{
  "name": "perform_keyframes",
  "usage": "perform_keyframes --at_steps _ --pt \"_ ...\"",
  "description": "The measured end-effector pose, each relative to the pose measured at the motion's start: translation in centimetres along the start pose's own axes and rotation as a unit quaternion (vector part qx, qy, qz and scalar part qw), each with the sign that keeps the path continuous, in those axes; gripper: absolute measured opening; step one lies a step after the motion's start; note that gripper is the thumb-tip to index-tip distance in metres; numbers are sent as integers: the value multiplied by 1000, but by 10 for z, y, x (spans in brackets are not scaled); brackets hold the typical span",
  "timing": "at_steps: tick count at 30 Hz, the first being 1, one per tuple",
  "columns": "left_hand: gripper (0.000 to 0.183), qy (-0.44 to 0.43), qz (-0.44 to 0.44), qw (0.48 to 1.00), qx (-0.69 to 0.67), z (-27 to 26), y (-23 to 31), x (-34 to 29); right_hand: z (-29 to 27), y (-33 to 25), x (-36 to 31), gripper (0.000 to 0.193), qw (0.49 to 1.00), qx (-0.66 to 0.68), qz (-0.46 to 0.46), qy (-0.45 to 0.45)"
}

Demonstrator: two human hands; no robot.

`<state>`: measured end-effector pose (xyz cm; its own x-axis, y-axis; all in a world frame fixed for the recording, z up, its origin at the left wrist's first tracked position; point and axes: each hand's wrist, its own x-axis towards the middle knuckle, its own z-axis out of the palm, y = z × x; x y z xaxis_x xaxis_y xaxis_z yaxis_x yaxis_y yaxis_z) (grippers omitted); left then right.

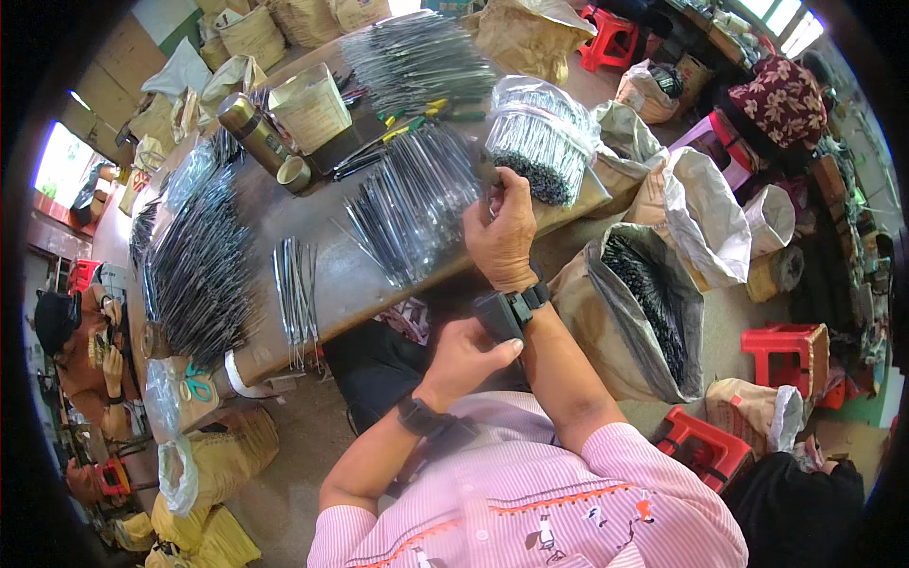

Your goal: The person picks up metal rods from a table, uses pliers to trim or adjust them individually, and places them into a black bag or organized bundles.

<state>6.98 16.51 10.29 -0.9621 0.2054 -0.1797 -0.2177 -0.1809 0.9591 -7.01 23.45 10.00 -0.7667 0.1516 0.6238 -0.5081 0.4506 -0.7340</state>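
My left hand [464, 358] reaches across my body and grips a black wrist device [500, 316], its thumb lying along the near side. That device is strapped to my right wrist. Above the table's near edge, my right hand [502, 225] is closed with its fingers curled; whether anything small is inside is hidden. Just left of it lies a spread pile of slim, shiny metal pieces [412, 199]. Beyond and to the right stands a thick bundle of similar pieces wrapped in clear plastic [544, 142]. A smaller row of slim metal pieces [296, 298] lies farther left.
Dark metal pieces [199, 270] heap at the table's left, near teal scissors [197, 383]. A thermos [251, 133] and a cream container [311, 109] stand behind. At right are an open sack of metal pieces [653, 312] and red stools [786, 355]. People sit at both sides.
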Motion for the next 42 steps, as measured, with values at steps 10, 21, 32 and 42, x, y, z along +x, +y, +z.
perform_keyframes --at_steps 10,21,32,42 --pt "28 -15 22 1000 16 0 -5 -8 -1 -7 -5 40 996 -22 -88 -26" --pt "22 21 59 992 110 12 4 -18 6 -11 -19 36 988 124 79 -51" --pt "31 31 -8 995 91 24 11 -19 9 15 -42 29 926 300 228 20" --pt "46 -7 -3 972 233 4 18 -20 -13 8 -18 13 758 479 442 -1"
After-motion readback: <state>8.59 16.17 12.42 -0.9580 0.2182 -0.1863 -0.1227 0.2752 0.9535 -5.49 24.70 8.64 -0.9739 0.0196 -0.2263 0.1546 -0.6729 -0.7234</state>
